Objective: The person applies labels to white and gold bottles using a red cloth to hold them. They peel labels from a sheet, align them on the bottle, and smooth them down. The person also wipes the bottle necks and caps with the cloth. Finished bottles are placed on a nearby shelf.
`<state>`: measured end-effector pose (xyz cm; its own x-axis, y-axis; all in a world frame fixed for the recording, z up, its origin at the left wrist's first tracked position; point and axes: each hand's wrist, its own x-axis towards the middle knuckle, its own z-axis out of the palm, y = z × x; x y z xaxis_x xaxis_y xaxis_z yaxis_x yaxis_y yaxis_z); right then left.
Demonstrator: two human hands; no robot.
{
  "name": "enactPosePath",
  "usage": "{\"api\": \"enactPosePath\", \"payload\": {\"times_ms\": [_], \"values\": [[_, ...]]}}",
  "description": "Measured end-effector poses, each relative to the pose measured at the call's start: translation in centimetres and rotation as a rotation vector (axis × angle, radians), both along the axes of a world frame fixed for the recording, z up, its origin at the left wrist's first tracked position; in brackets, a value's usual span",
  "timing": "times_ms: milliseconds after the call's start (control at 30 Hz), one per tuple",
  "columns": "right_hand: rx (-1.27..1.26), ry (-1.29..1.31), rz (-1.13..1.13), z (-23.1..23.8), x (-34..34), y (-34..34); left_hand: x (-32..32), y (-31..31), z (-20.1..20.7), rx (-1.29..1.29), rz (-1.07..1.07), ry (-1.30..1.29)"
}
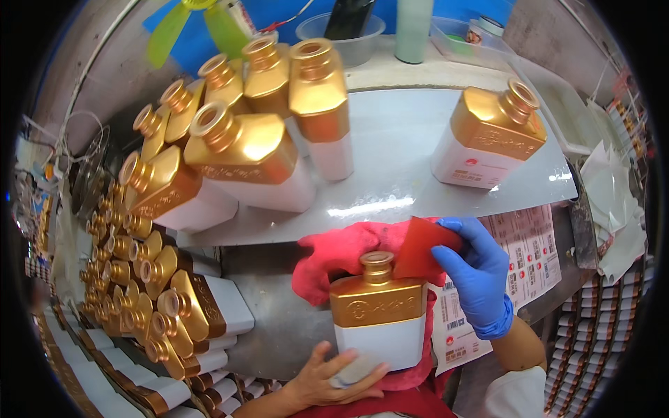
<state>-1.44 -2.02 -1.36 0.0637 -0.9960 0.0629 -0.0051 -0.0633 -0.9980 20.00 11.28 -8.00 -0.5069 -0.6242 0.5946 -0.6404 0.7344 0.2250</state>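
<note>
A gold-and-white flask-shaped bottle stands in front of me against a crumpled red cloth; its neck is uncapped. My left hand, with a whitish wrap around its fingers, steadies the bottle's lower front, fingers across the white part and thumb off to the left. In a blue glove, my right hand pinches a thin red-orange flat piece, perhaps a scraper, between thumb and fingers. That piece is beside the bottle's neck, above its right shoulder. Whether it touches the bottle I cannot tell.
Several similar bottles stand on the grey board at the left; another bottle is at its right. Many more crowd the lower left. Printed label sheets lie at the right. Behind are a plastic tub and green cup.
</note>
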Motion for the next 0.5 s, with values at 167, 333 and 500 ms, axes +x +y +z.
{"api": "enactPosePath", "payload": {"times_ms": [167,333,500], "values": [[-0.003,0.188,-0.037,0.9,-0.9,1.1,-0.7,-1.3,1.5,0.123,-0.117,-0.126],[0.177,0.208,-0.063,3.8,-1.4,-1.1,-1.7,-1.3,2.3,0.045,-0.197,-0.142],[-0.03,0.393,0.037,6.8,2.3,-1.0,-3.0,-1.1,3.6,-0.005,-0.13,-0.095]]}}
